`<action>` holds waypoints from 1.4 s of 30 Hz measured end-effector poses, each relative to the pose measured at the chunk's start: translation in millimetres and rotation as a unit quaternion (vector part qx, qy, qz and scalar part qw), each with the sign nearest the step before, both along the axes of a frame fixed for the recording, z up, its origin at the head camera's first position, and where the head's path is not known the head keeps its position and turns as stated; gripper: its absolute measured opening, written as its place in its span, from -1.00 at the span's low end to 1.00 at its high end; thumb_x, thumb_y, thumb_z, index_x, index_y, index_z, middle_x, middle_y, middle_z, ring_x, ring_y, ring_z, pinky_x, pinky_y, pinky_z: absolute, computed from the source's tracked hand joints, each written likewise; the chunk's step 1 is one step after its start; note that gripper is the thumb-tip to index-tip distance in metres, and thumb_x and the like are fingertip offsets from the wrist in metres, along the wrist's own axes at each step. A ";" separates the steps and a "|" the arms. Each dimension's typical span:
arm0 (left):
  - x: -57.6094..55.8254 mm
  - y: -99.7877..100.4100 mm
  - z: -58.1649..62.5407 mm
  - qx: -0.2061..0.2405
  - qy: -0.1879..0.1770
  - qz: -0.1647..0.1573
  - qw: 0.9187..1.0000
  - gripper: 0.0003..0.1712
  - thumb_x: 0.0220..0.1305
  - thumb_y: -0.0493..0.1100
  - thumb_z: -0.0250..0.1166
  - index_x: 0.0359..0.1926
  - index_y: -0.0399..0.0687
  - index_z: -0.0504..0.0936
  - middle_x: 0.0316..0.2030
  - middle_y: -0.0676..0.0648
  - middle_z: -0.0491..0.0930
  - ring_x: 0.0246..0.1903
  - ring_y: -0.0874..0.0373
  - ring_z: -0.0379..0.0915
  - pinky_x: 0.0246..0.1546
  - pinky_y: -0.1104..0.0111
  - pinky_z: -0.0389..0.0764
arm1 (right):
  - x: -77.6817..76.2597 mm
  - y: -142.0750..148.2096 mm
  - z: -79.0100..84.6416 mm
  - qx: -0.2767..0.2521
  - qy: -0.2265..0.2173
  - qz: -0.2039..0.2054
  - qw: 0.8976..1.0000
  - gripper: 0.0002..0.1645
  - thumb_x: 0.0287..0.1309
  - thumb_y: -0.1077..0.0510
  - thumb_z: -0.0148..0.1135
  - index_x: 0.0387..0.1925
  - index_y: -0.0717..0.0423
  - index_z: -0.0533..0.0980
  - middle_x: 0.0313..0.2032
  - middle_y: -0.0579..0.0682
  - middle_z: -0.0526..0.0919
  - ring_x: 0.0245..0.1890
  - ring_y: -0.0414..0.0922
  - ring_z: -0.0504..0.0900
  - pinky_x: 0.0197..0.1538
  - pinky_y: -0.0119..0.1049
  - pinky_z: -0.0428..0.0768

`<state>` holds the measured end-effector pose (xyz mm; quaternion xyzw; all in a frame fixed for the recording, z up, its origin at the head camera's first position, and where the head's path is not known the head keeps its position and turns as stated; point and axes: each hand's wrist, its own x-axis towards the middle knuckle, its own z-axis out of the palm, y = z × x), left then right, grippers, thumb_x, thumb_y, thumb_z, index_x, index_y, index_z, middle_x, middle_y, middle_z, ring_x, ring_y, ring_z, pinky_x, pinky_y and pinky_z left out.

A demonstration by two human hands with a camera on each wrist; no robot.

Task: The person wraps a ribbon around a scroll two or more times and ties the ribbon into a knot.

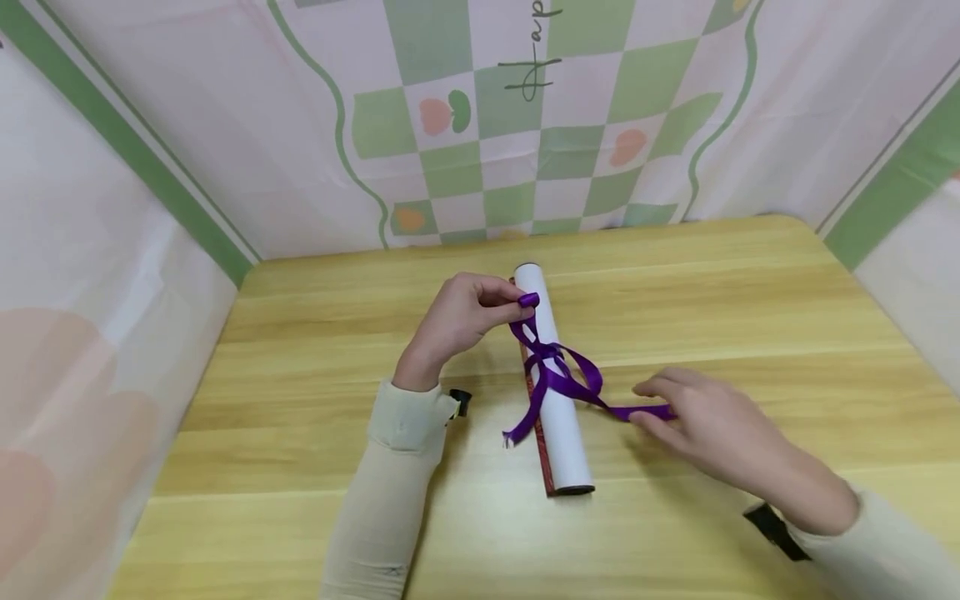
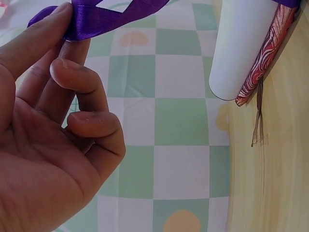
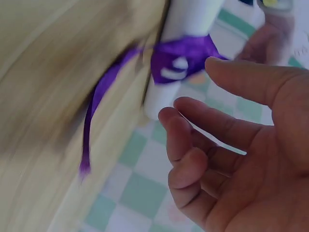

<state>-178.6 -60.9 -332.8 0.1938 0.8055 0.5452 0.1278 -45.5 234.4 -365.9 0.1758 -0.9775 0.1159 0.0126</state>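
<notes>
A white tube (image 1: pixel 558 408) lies lengthwise on the table, a red patterned strip (image 2: pixel 270 53) along its side. Purple ribbon (image 1: pixel 555 354) is tied around both with a knot on top and a loop to the right. Thumb and fingers of my left hand (image 1: pixel 468 312) pinch a ribbon part above the tube's far half. To the right, my right hand (image 1: pixel 708 425) has its thumb and fingers apart around one ribbon tail. In the right wrist view, the gap between thumb and fingers holds nothing. Another ribbon tail (image 1: pixel 525 429) hangs over the tube's left side.
The wooden table (image 1: pixel 285 433) meets a wall of checkered cloth (image 1: pixel 510 179) behind the tube. More cloth hangs at both sides. A thin brown cord (image 2: pixel 258 111) sticks out from the red strip's end. Black straps sit at both wrists.
</notes>
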 end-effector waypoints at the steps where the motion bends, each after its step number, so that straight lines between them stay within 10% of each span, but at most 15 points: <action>1: 0.2 0.0 -0.3 0.002 -0.001 0.000 1.000 -0.83 0.34 -0.19 0.49 -0.10 -0.13 0.85 -0.14 -0.10 0.84 -0.21 0.16 0.76 -0.01 0.19 0.72 | -4.0 -5.7 -1.9 0.009 -0.001 0.011 1.000 -0.55 0.22 -0.07 0.51 -0.02 0.18 0.72 -0.05 0.16 0.79 -0.13 0.11 0.79 -0.07 0.10 0.77; 7: -0.3 1.8 -4.1 0.003 0.004 -0.009 1.000 -0.84 0.35 -0.20 0.48 -0.11 -0.17 0.85 -0.14 -0.13 0.84 -0.22 0.16 0.76 -0.04 0.22 0.74 | -21.2 -20.6 -17.4 0.026 -0.038 0.054 0.997 -0.87 0.22 0.07 0.50 -0.28 0.03 0.74 -0.39 -0.15 0.67 -0.46 -0.27 0.53 -0.41 -0.30 0.57; 12: -1.7 1.8 -3.7 -0.007 0.014 -0.009 1.000 -0.84 0.34 -0.20 0.49 -0.11 -0.15 0.85 -0.15 -0.11 0.84 -0.24 0.22 0.74 -0.17 0.47 0.65 | -20.4 -13.5 -12.5 -0.120 -0.071 0.134 0.981 -0.82 0.41 0.21 0.31 -0.30 -0.17 0.65 -0.28 -0.26 0.68 -0.35 -0.40 0.53 -0.30 -0.40 0.56; 19: -1.6 1.4 0.3 -0.010 0.017 -0.010 1.000 -0.83 0.35 -0.20 0.48 -0.10 -0.15 0.85 -0.15 -0.11 0.84 -0.22 0.19 0.76 -0.13 0.42 0.68 | -9.7 -8.5 0.1 -0.305 -0.081 0.162 0.935 -0.56 0.50 0.38 0.07 -0.27 -0.28 0.56 0.42 0.02 0.50 0.44 -0.25 0.41 0.31 -0.46 0.38; 29: 2.1 3.0 -0.7 -0.004 0.009 -0.009 1.000 -0.85 0.35 -0.20 0.48 -0.11 -0.15 0.85 -0.17 -0.11 0.85 -0.28 0.23 0.74 -0.16 0.40 0.65 | -27.0 -28.4 0.7 -0.517 -0.148 0.188 0.822 -0.67 0.52 0.51 -0.12 -0.09 0.26 0.57 0.18 -0.07 0.73 0.20 -0.21 0.69 0.18 -0.36 0.69; 34: 3.0 3.2 -1.6 0.003 0.005 -0.010 1.000 -0.84 0.34 -0.20 0.49 -0.12 -0.15 0.85 -0.20 -0.12 0.85 -0.30 0.24 0.74 -0.19 0.45 0.61 | -36.8 -39.7 1.4 -0.528 -0.160 0.108 0.827 -0.80 0.57 0.37 -0.03 -0.03 0.20 0.54 -0.19 -0.12 0.76 -0.20 -0.23 0.74 -0.17 -0.38 0.73; 42: 1.7 3.4 -0.8 0.002 0.009 -0.012 1.000 -0.83 0.34 -0.19 0.49 -0.10 -0.15 0.85 -0.17 -0.11 0.85 -0.24 0.22 0.77 -0.11 0.37 0.68 | -48.2 -48.7 -5.0 -0.409 -0.121 -0.053 0.903 -0.70 0.55 0.19 0.15 0.12 0.33 0.57 -0.19 0.05 0.76 -0.30 -0.26 0.68 -0.31 -0.38 0.63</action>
